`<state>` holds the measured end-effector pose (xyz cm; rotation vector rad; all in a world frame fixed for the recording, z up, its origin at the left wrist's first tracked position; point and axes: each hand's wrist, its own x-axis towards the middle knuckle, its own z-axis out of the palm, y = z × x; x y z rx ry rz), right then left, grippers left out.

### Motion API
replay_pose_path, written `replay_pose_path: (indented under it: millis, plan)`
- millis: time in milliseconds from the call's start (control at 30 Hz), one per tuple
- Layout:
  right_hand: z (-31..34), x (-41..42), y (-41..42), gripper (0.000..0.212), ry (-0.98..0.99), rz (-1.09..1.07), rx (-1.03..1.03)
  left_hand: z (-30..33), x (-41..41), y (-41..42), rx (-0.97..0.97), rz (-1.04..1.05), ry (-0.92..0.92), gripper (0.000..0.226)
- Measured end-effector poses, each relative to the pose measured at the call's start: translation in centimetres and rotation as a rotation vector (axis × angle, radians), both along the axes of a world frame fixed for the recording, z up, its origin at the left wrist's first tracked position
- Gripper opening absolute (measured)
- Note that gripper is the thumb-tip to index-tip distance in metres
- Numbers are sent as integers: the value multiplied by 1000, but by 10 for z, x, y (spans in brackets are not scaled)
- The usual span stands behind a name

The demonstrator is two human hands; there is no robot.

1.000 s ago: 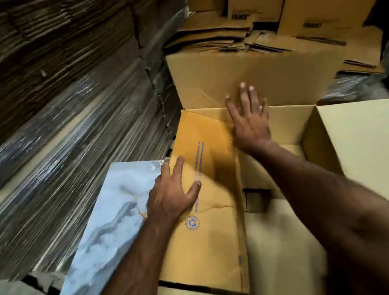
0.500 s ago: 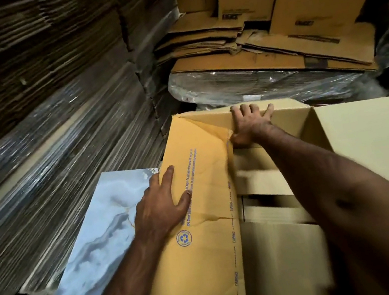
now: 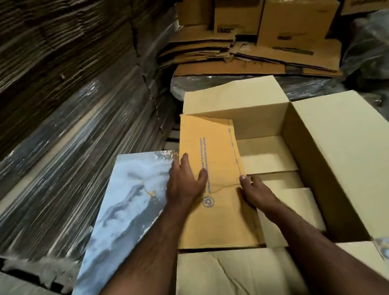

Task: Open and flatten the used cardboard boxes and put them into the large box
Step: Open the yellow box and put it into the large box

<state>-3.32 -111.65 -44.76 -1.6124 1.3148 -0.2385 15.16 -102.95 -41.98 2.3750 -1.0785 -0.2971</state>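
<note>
My left hand [image 3: 185, 180] lies flat on the flattened box [image 3: 214, 169], fingers straight and spread, thumb out toward the blue printed line, pressing the yellow-brown sheet down. Just to its right, my right hand [image 3: 257, 192] has its fingers curled at the sheet's inner edge; I cannot tell whether it actually grips that edge or only touches it. The sheet stands slanted against the left inside wall of the large box [image 3: 346, 159], with a blue recycling mark just below my left wrist. Past my right hand, lower in the box, pale cardboard pieces [image 3: 268, 157] lie flat. Left of my left hand, the box's marbled blue-white flap [image 3: 121, 212] hangs outward. Beyond both hands sit stacked cartons [image 3: 295, 17].
</note>
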Motion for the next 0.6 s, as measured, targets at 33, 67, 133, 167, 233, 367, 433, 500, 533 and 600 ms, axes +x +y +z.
replay_pose_path:
  millis: [33,67,133,167,233,367,433,500,533,600]
  plan:
    - [6,-7,7,71,-23,-22,56,0,-4,4,-15,-14,-16,72]
    - [14,-13,14,68,-77,-40,116,0,-7,8,-24,-28,-37,72]
    - [38,-21,23,60,-220,-77,233,2,-13,14,-35,-30,-53,71]
    - [52,-22,26,61,-283,-105,256,5,-16,15,-43,-18,-35,71]
    - [75,-21,29,68,-461,-178,258,21,-20,14,-81,-12,61,71]
    - [111,0,42,90,-841,5,409,101,-14,-1,-293,-147,391,72]
    - [128,21,59,94,-818,168,397,144,3,0,-375,-229,456,65]
    - [136,35,74,91,-745,271,373,177,26,1,-290,-317,259,52]
    - [137,42,81,90,-706,318,365,190,38,7,-190,-323,97,42]
    - [133,51,93,91,-633,396,348,201,61,19,-50,-256,-150,32]
